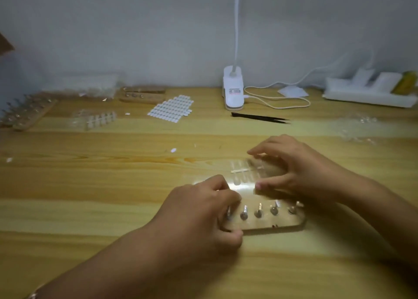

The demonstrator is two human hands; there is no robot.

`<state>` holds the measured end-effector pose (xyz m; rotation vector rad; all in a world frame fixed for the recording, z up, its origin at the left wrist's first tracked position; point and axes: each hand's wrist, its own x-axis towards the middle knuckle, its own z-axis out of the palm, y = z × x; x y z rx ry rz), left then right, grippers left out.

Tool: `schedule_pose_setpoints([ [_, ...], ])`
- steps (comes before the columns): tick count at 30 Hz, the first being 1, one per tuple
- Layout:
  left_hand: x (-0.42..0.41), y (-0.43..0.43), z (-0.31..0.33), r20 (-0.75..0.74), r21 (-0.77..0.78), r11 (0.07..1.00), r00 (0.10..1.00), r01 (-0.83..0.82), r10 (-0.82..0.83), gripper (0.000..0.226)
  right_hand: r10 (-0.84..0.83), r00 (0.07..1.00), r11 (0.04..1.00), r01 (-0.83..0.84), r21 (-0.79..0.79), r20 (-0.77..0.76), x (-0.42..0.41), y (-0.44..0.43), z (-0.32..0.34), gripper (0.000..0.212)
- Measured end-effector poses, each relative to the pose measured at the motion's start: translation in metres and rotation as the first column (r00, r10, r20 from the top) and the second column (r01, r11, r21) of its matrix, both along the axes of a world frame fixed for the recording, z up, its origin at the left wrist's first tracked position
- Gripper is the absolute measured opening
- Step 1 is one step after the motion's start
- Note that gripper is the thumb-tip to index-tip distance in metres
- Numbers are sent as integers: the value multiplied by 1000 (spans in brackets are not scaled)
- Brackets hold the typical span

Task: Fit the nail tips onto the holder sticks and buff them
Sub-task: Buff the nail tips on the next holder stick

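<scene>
A wooden holder block point(271, 223) with a row of several metal-capped holder sticks point(258, 212) lies on the table in front of me. My left hand point(203, 215) grips the block's left end, thumb at its front edge. Just behind the block lies a clear packet of nail tips point(242, 174). My right hand point(291, 169) holds that packet at its right end between thumb and fingers. The image is blurred, so the single tips are hard to make out.
At the back left stand other wooden holder blocks point(142, 95), a long stick rack point(24, 113) and more clear nail packets point(95, 120). A sheet of white adhesive dots point(172, 108), black tweezers point(260, 117), a white clip lamp point(233, 90) with cable and a power strip point(371, 92) lie behind.
</scene>
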<state>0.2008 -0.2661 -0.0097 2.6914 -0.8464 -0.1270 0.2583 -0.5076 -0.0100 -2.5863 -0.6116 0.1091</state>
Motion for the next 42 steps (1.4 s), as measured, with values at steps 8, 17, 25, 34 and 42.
schedule_pose_setpoints([
  [8, 29, 3, 2, 55, -52, 987, 987, 151, -148, 75, 83, 994, 996, -86, 32, 73, 0, -7, 0, 21],
  [17, 44, 1, -11, -29, -173, 965, 978, 197, -205, 67, 79, 931, 996, -85, 0, 355, 4, -1, -14, 8],
  [25, 41, 3, -12, 64, -145, 951, 962, 274, -267, 87, -14, 970, 993, -15, 115, 244, -4, -9, -14, 8],
  [34, 38, 10, -15, -111, -262, 946, 968, 190, -226, 97, -55, 998, 876, 41, 481, 15, -18, -35, 15, 14],
  [42, 15, 14, -10, 166, -180, 951, 961, 251, -222, 60, 62, 987, 881, -124, 457, 148, -57, -64, 0, 13],
])
